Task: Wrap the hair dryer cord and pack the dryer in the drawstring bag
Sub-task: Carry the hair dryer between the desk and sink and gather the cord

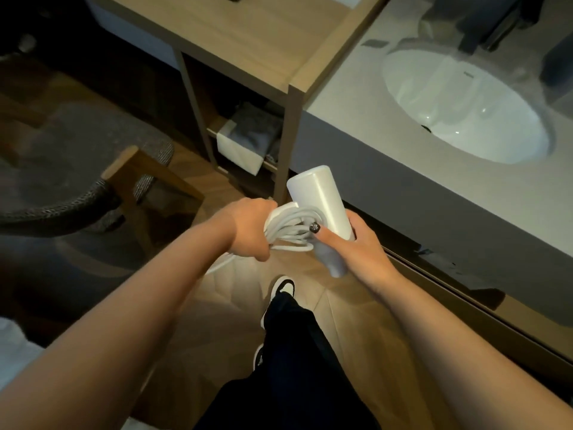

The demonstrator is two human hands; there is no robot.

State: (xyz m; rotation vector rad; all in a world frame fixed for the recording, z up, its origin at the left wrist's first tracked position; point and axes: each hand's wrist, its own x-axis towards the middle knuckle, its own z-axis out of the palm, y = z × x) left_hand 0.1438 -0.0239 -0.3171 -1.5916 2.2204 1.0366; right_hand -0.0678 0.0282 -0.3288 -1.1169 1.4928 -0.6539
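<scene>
A white hair dryer is held in front of me above the floor, its barrel pointing up and away. My right hand grips its lower body, the thumb pressed across the white cord. The cord lies in several loops around the dryer's folded handle. My left hand grips the coil from the left, and a loose stretch of cord hangs below it. No drawstring bag is in view.
A grey vanity counter with a white sink runs along the right. A wooden shelf unit stands ahead, with a white basket on its lower shelf. A woven chair sits left. My legs and shoes are below.
</scene>
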